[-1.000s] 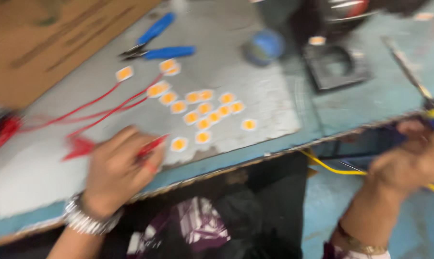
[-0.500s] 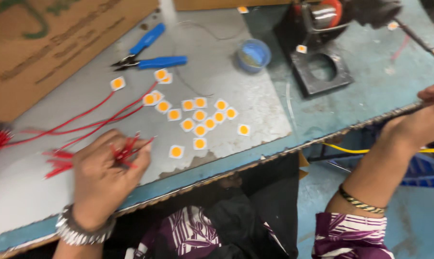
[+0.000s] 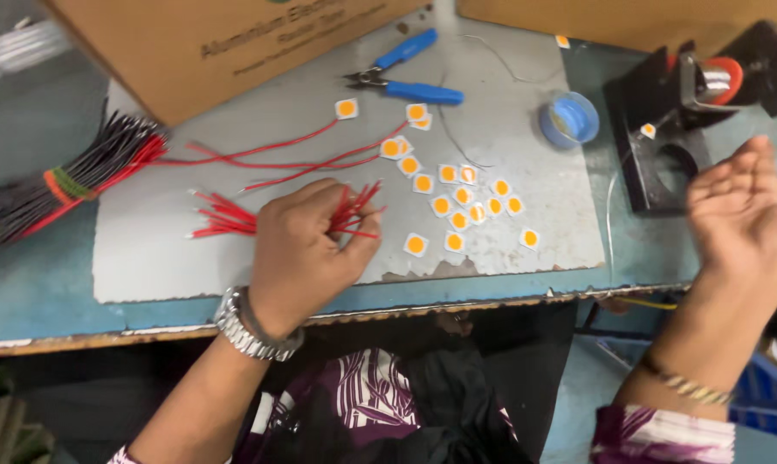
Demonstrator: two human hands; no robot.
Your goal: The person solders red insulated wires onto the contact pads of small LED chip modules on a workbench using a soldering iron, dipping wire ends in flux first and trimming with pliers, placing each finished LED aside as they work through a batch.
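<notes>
- Gripping a small bunch of short red wires (image 3: 234,216), the left hand (image 3: 307,249) closes its fingers around their middle, with bare ends fanning out past the thumb on 1 side and past the knuckles on the other.
- Lifted clear of the bench, the right hand (image 3: 741,215) is spread wide and empty, palm turned inward, beside a black fixture (image 3: 655,163).
- Resting on a grey metal sheet (image 3: 148,258), the bunch lies just beside a scatter of small square white chips with orange centres (image 3: 457,206); about 15 are visible.
- Trailing across the sheet toward the chips, 3 or so longer red wires (image 3: 268,155) run from a banded bundle of black and red wires (image 3: 70,185) at the left edge.
- Lying further back are blue-handled pliers (image 3: 410,82), a round blue tin (image 3: 569,119) and a brown cardboard box (image 3: 217,43).
- Handling judgement: the thin wires look springy and prone to splaying, so a firm pinch near the ends, with the tips kept level, would likely make it easier to draw 1 out cleanly without dragging the rest into the loose chips.
</notes>
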